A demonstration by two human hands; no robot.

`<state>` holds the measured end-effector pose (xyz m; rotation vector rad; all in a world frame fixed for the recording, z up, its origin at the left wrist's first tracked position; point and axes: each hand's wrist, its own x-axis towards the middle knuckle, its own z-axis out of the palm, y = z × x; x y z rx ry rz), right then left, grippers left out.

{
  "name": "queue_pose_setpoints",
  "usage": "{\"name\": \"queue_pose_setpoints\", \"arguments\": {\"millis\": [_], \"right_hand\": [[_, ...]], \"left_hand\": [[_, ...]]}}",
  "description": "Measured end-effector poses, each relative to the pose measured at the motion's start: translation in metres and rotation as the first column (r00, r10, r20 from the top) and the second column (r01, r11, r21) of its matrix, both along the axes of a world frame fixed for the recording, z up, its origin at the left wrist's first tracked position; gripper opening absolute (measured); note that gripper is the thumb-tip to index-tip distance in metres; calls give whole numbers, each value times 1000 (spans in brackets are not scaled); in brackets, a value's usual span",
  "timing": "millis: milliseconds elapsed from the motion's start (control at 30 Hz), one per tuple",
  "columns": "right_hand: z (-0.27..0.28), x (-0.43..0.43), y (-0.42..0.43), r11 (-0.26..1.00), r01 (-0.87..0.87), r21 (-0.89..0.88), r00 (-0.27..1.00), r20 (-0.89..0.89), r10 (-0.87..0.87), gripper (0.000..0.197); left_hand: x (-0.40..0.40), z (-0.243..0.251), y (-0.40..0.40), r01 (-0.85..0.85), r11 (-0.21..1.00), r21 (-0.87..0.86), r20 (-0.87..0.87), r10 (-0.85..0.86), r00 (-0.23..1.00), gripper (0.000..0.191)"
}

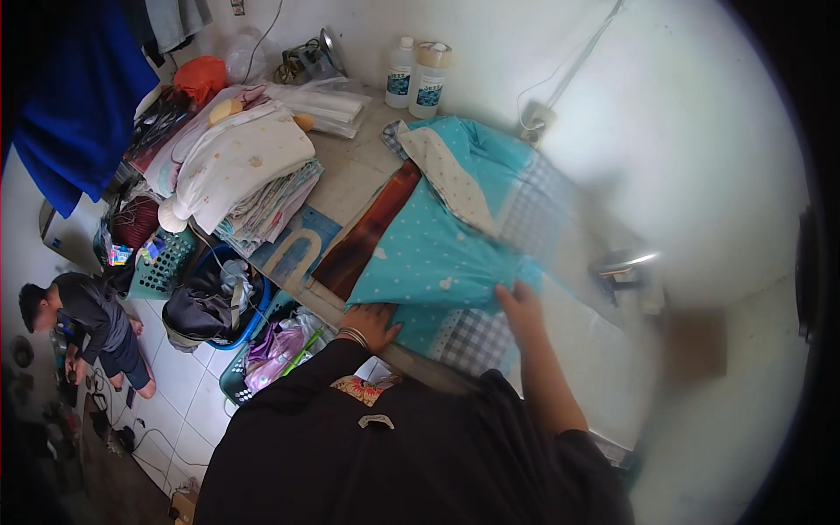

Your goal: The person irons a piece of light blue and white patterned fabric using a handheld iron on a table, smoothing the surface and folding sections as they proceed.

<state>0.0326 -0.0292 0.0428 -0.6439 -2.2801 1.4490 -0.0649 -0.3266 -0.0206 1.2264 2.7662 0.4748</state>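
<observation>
A teal cloth (420,262) with white dots and grey checked panels lies loosely folded over the work table, its cream patterned underside (446,170) turned up along one fold. My right hand (522,312) grips the cloth at its right part, where creases gather towards the thumb. At the cloth's near left corner rests my left hand (371,326), with bracelets on the wrist. Its fingertips meet the cloth's edge and are partly hidden, so its hold is unclear. To the right of the cloth is what looks like a clothes iron (620,266), blurred.
Folded fabrics (256,164) are piled on the table's left. Two white bottles (420,79) stand by the wall, near a socket (538,121) with a cord. Baskets of cloth, including a blue tub (246,295), sit on the floor at left. Another person (98,328) is beyond them.
</observation>
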Motion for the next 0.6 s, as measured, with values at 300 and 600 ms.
{"name": "queue_pose_setpoints", "arguments": {"millis": [300, 600], "right_hand": [[-10, 53, -53, 969, 102, 223, 934, 313, -170, 38], [-31, 69, -48, 898, -253, 361, 967, 86, 239, 40]], "left_hand": [[-10, 1, -41, 210, 975, -78, 82, -203, 976, 38], [-10, -7, -70, 90, 896, 435, -132, -35, 991, 34]]}}
